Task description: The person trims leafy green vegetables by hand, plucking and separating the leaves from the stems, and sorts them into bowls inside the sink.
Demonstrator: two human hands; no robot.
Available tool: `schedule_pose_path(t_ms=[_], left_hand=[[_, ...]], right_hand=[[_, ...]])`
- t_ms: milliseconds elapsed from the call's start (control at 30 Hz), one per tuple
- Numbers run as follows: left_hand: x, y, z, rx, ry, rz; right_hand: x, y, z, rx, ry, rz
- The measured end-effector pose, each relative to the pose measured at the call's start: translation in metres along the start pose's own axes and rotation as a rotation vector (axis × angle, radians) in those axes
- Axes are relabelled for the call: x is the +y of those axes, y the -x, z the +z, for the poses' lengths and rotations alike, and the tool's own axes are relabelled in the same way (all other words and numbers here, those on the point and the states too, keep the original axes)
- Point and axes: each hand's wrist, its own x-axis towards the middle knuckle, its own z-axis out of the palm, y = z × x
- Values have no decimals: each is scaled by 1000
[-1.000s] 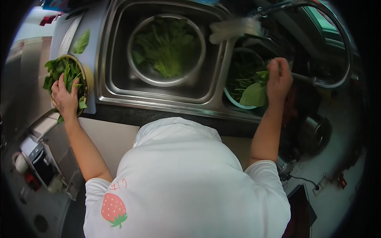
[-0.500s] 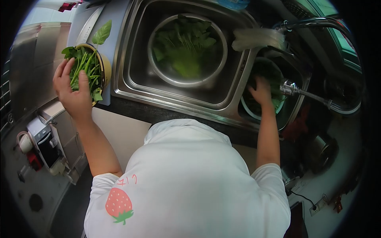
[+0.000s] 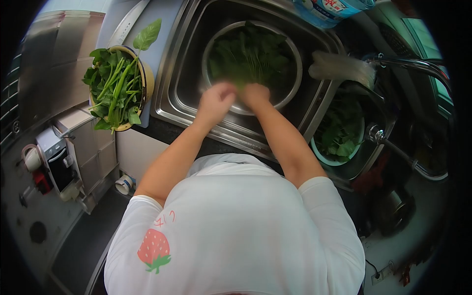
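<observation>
My left hand [image 3: 216, 102] is over the near rim of a round metal basin [image 3: 296, 81] that sits in the large sink. Its fingers look bent, but motion blurs them. Close beside it, my right hand [image 3: 254, 93] reaches over the same rim, with its fingertips smeared against the greens. Leafy green vegetables [image 3: 250, 54] fill the basin, stems toward me and leaves mostly at the far side. Whether either hand grips any of them cannot be made out.
Left of the sink, a yellow pot [image 3: 147, 78] heaped with leafy stems stands by a pale cutting board [image 3: 164, 29] holding a knife [image 3: 129, 22]. In the small right sink, a light green tub [image 3: 328, 160] holds leaves under the faucet head [image 3: 376, 133]. A blue package [image 3: 329, 11] lies behind.
My left hand has left the pot of greens and moved right to the metal basin. My right hand has come out of the tub and moved left to the basin. The view has shifted.
</observation>
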Motion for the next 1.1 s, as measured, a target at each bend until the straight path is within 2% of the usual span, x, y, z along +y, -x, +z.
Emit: schedule_pose_path(t_ms=[100,200,267,367,433,500,567,633,700,800,933,1100], left_hand=[[-17,-1,-3,7,68,-90],[-21,-4,0,-30,154,-253],[-7,-5,9,-93,240,-422],[16,-7,27,-153,484,-503],[23,-5,35,-143,546,-400],[31,-2,42,-132,609,-299],[39,3,42,-88,663,-309],[47,10,34,-97,664,-296],[48,16,27,-88,622,-306],[54,27,25,-53,568,-270],[59,34,21,-61,545,-180],[60,34,17,-9,449,-49]], right_hand=[[13,-10,18,38,-117,32],[29,11,-25,-271,-740,47],[31,51,-58,-292,-1254,15],[25,108,-86,-250,-1418,3],[22,131,-78,-226,-1454,-82],[19,144,-70,-126,-1339,-128],[25,149,-69,85,-1198,-137],[39,151,-72,488,-1014,-132],[50,148,-85,838,-1007,-218],[55,151,-128,1161,-710,-378],[47,151,-148,1136,-142,-640],[37,151,-147,1102,-1,-703]])
